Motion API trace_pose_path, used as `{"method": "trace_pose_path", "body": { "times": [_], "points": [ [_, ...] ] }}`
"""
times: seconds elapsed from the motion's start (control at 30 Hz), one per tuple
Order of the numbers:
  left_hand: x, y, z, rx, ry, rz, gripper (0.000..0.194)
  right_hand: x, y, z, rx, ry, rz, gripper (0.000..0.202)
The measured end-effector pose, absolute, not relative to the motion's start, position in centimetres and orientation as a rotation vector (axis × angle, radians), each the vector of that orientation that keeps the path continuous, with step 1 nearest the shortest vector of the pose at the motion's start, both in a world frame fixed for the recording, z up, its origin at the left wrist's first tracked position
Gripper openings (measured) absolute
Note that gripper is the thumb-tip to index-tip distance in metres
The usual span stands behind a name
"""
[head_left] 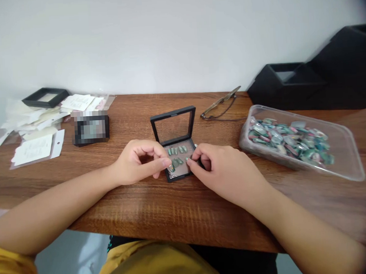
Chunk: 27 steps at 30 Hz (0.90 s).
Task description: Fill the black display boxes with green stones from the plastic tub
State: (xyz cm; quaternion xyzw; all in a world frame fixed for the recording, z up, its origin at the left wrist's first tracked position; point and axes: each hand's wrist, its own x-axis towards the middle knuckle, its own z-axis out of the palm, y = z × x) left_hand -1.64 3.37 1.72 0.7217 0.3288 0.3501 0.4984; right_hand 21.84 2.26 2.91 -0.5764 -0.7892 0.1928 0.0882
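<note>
1. Two rows of green nail tips (176, 150) sit in a black case (179, 178) near the desk's (138, 213) front edge; probably light, slick, brittle, best pinched by their sides.
2. My left hand (138, 162) and right hand (230, 167) curl over it; I can't tell whether either grips a tip.

Pale wall (165, 39) behind — brown wood-grain table (138, 213) — greyish floor (63, 253) below

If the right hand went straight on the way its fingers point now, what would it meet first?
Probably the lower row of glossy green, nail-shaped pieces in the open, square, black-framed case. The right hand looks very near them, though depth is hard to judge.
</note>
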Motion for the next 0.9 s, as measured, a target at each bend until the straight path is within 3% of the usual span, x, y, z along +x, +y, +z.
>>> {"method": "trace_pose_path", "body": {
  "times": [0.23,0.5,0.7,0.9],
  "points": [
    [-1.7,3.5,1.2,1.677,0.729,0.930,0.032,25.4,2.9,6.1,-1.413,-2.042,0.868,0.035],
    [-1.6,3.6,1.3,1.823,0.741,0.983,0.025,34.6,6.0,6.9,-1.636,-1.392,0.017,0.023],
    [-1.4,3.6,1.5,1.942,0.676,0.999,0.021,37.8,6.5,6.8,-2.183,-1.421,0.235,0.021],
    [-1.5,3.4,1.4,1.950,0.645,0.943,0.022,36.1,6.8,7.2,-2.365,-1.519,0.426,0.004]
  ]
}}
